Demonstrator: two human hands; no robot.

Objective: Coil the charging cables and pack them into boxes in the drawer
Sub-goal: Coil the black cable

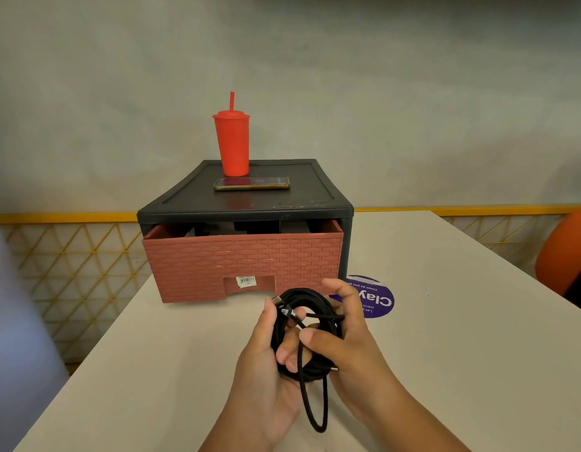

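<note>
Two bare hands show in the near middle of the view, each with a forearm running down to the bottom edge. The left hand (266,350) has no ring, no watch and no band at the wrist. The right hand (351,340) is likewise plain, without ring, strap or glove. No sleeve covers either forearm as far as the view reaches. The fingernails are short and unpainted, seen best on the right thumb and the left fingertips.
</note>
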